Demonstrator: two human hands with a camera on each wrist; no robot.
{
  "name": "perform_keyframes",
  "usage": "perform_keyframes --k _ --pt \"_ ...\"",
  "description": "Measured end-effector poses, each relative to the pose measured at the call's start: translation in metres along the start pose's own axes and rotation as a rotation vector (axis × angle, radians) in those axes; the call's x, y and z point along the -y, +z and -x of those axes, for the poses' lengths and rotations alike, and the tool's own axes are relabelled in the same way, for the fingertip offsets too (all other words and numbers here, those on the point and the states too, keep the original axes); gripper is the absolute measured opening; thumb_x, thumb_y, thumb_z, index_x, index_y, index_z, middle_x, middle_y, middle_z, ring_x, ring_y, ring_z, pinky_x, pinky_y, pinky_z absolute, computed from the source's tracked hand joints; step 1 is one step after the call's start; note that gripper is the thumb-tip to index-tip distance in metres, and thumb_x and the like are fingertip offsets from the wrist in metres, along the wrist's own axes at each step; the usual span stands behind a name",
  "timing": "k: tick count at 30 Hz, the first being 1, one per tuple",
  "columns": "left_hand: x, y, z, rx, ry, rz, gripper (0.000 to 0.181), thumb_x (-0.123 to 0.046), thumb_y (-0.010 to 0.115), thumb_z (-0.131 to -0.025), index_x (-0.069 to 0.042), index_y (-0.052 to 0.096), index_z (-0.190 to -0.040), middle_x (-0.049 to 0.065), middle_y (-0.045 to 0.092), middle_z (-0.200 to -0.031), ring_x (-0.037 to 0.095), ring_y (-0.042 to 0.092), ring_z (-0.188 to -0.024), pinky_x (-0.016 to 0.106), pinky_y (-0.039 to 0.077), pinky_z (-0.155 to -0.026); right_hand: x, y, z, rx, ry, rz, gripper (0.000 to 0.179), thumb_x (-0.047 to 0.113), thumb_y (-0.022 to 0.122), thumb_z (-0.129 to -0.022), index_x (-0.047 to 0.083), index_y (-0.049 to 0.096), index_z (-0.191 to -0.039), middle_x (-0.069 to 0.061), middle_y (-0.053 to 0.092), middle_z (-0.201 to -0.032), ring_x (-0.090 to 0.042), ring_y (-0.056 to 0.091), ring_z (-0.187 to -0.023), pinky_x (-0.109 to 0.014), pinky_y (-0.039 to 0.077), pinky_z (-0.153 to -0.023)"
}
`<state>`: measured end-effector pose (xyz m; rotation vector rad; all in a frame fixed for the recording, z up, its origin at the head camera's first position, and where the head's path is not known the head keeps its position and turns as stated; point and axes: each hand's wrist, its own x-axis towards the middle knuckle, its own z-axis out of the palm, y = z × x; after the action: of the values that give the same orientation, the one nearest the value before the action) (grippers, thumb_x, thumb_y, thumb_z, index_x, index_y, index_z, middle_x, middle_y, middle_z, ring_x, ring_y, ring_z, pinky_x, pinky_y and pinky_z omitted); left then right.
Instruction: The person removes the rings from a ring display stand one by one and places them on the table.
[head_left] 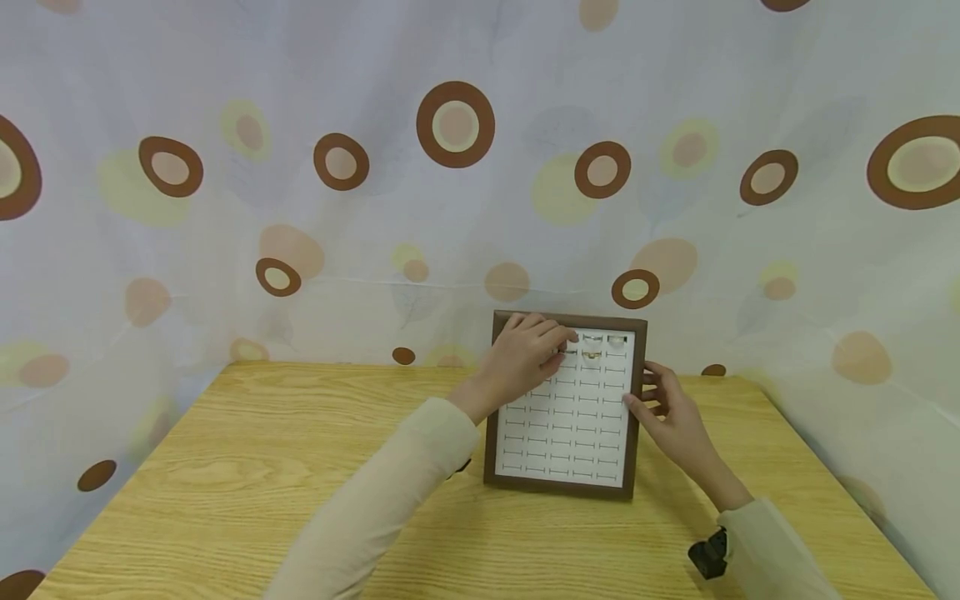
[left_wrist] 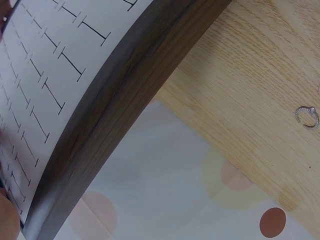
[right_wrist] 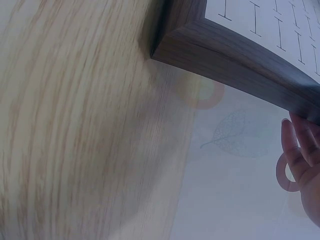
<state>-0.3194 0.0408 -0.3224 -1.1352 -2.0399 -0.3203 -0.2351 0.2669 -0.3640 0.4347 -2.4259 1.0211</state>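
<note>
A ring display box (head_left: 564, 417) with a brown wood-grain frame and a white slotted panel stands tilted up on the table. My left hand (head_left: 525, 354) reaches over its upper left part. Its thumb and forefinger pinch at a small ring (head_left: 570, 352) at the panel, mostly hidden by the fingers. To the right, more rings sit in the upper slots, among them a gold-coloured ring (head_left: 592, 356) and a silver-coloured ring (head_left: 592, 338). My right hand (head_left: 671, 421) grips the frame's right side, thumb in front and fingers behind; its fingers (right_wrist: 300, 150) touch the frame's edge in the right wrist view.
A loose silver-coloured ring (left_wrist: 307, 117) with a clear stone lies on the wooden table (head_left: 300, 467) in the left wrist view. Behind the table hangs a pale cloth (head_left: 480, 217) with brown circles. A black wrist camera (head_left: 708, 554) sits at my right sleeve.
</note>
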Motion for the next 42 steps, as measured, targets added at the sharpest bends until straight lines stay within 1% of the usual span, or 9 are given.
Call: perform_keyframes --k 8,18,22,30,35,42 --pt "0.0006 0.0003 -0.0001 0.005 -0.014 0.015 0.018 -0.019 0.061 -0.086 -0.021 0.062 -0.104 -0.011 0.064 -0.092 0.009 0.053 -0.089 0.027 0.035 -0.079 0.0009 0.0003 -0.0007 -0.004 -0.009 -0.001 0.051 0.003 0.057 -0.087 -0.007 0.033 -0.131 -0.023 0.055 -0.113 0.003 0.052 -0.085 -0.018 0.046 -0.066" --pt "-0.0007 -0.0003 -0.0011 0.039 -0.028 0.053 0.018 -0.017 0.060 -0.086 -0.021 0.062 -0.104 -0.012 0.064 -0.088 0.009 0.053 -0.091 0.029 0.035 -0.081 0.0003 0.0006 0.0000 -0.006 -0.003 0.004 0.051 0.003 0.057 -0.087 -0.007 0.034 -0.131 -0.023 0.055 -0.113 0.007 0.050 -0.084 -0.018 0.046 -0.066" --pt "-0.0005 -0.0008 -0.0015 0.047 -0.023 0.060 0.019 -0.017 0.062 -0.086 -0.021 0.061 -0.104 -0.012 0.062 -0.084 0.008 0.053 -0.091 0.029 0.035 -0.081 0.0002 0.0006 0.0001 -0.007 -0.002 0.005 0.051 0.003 0.057 -0.087 -0.007 0.034 -0.131 -0.023 0.055 -0.113 0.007 0.050 -0.085 -0.018 0.046 -0.066" --pt "0.0004 -0.0034 -0.0022 0.045 -0.009 0.085 0.017 -0.016 0.061 -0.085 -0.021 0.062 -0.102 -0.011 0.062 -0.084 0.009 0.052 -0.089 0.030 0.035 -0.080 0.0001 0.0005 -0.0001 -0.007 -0.005 0.003 0.051 0.004 0.058 -0.087 -0.007 0.034 -0.131 -0.022 0.055 -0.113 0.006 0.051 -0.085 -0.016 0.045 -0.067" --pt "0.0011 -0.0054 -0.0031 0.042 0.001 0.097 0.019 -0.016 0.063 -0.084 -0.021 0.062 -0.102 -0.011 0.062 -0.084 0.009 0.052 -0.090 0.029 0.035 -0.078 0.0012 0.0000 0.0001 -0.007 -0.007 0.003 0.051 0.003 0.058 -0.087 -0.007 0.034 -0.131 -0.023 0.055 -0.113 0.005 0.051 -0.085 -0.016 0.045 -0.067" --pt "0.0037 -0.0049 -0.0030 0.037 0.005 0.129 0.020 -0.014 0.064 -0.083 -0.020 0.062 -0.102 -0.011 0.062 -0.085 0.009 0.052 -0.088 0.028 0.035 -0.077 0.0025 -0.0004 0.0001 -0.003 0.000 0.009 0.051 0.004 0.057 -0.087 -0.008 0.033 -0.131 -0.023 0.055 -0.113 0.004 0.051 -0.085 -0.017 0.045 -0.067"
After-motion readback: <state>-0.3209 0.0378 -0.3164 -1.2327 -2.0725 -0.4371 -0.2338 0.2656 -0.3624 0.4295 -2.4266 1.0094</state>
